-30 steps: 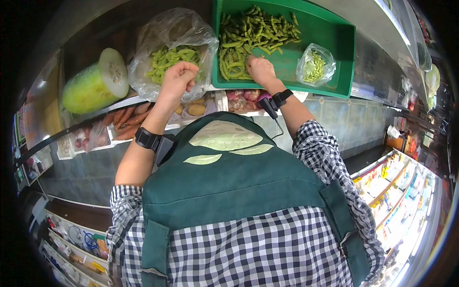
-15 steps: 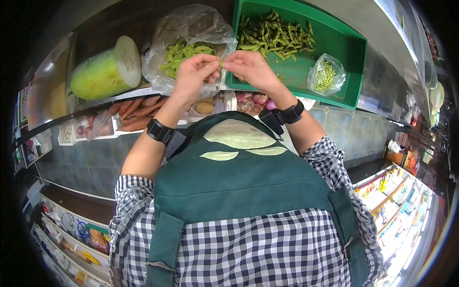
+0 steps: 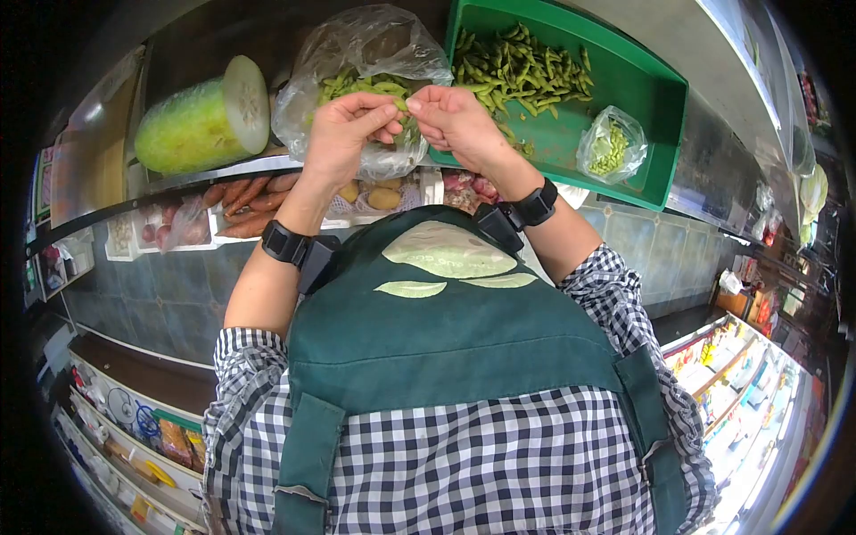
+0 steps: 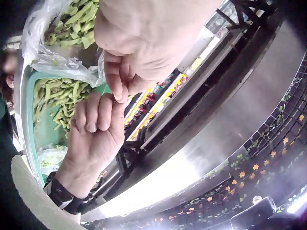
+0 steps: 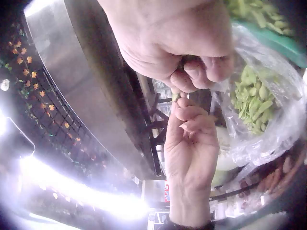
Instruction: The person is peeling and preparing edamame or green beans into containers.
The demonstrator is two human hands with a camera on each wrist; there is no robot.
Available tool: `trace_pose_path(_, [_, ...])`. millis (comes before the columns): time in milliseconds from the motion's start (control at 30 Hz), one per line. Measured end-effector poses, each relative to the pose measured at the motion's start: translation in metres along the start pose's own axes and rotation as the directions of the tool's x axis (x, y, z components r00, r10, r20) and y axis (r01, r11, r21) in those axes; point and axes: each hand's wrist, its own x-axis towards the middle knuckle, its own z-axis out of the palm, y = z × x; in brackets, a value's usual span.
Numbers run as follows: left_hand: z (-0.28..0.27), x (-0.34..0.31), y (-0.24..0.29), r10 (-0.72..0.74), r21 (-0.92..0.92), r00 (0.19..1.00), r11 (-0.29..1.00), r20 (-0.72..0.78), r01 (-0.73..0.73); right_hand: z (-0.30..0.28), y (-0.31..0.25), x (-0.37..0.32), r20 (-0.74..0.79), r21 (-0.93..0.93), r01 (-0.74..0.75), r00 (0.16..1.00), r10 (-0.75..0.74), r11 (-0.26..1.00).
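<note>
My left hand point(image 3: 343, 134) and right hand point(image 3: 464, 129) meet fingertip to fingertip over the near edge of a clear plastic bag point(image 3: 312, 62). Between them they pinch a small green soybean pod point(image 3: 400, 104), mostly covered by the fingers. Light green pods point(image 5: 253, 98) fill the bottom of that bag. Just right of it stands a green crate point(image 3: 670, 165) with a heap of darker soybean pods point(image 3: 526, 76). A small clear bag of shelled beans point(image 3: 609, 152) sits at the crate's right end.
A cut winter melon point(image 3: 192, 129) lies left of the plastic bag. Below the counter edge are boxes of sweet potatoes point(image 3: 254, 209), potatoes point(image 3: 383, 198) and red onions point(image 3: 468, 189). A metal panel point(image 4: 216, 124) rises beyond the counter.
My right hand has left the pods in the crate and come left to meet my left hand, a pod now between them. The view has shifted slightly, moving the crate rightward.
</note>
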Motion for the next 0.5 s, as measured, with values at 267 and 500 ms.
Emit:
trace_pose_path(267, [0.0041,0.0004,0.0022,0.061,0.095,0.998,0.994,-0.018,-0.059,-0.0016,0.0021,-0.0028,0.120,0.207,-0.154,0.984,0.131,0.966])
trace_pose_path(500, [0.0053,0.0035,-0.0010,0.147,0.147,0.989,0.979,-0.023,-0.142,-0.0057,0.0054,0.0023,0.216,0.423,-0.283,0.954,0.207,0.861])
